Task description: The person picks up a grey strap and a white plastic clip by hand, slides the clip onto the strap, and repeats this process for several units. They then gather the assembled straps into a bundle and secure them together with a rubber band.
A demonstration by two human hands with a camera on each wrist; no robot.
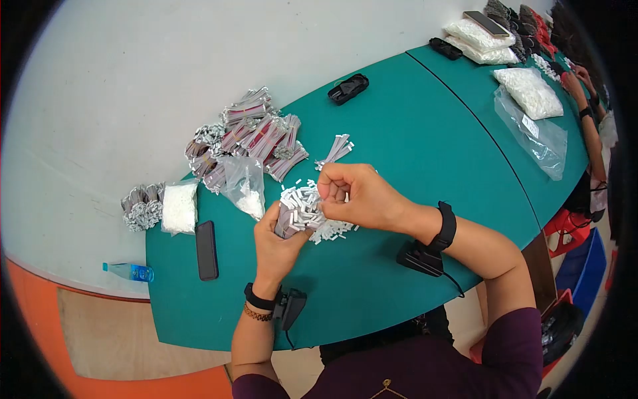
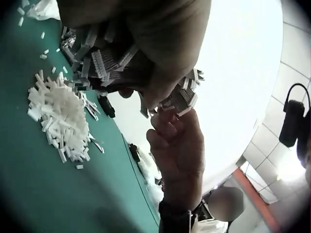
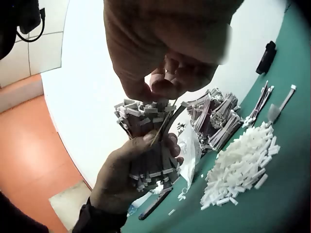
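Observation:
My left hand [image 1: 276, 249] grips a thick bundle of flat grey ribbon cables [image 3: 141, 121] with white connectors at both ends, its thumb across the middle. Above the bundle's upper end, my right hand [image 1: 369, 196] has its fingers curled. They pinch a thin yellowish rubber band [image 3: 163, 128], which runs down along the cables to the left thumb in the right wrist view. Beneath the hands lies a heap of small white plastic pieces [image 2: 60, 116] on the green table [image 1: 372, 279].
Banded cable bundles [image 1: 259, 136] are piled at the table's far edge, near an open plastic bag [image 1: 242, 183]. A few loose cables [image 1: 337, 149] lie beyond the heap. A phone [image 1: 207, 249], a full bag [image 1: 179, 207] and a bottle [image 1: 133, 271] are leftward. Another person's arms [image 1: 585, 113] appear far right.

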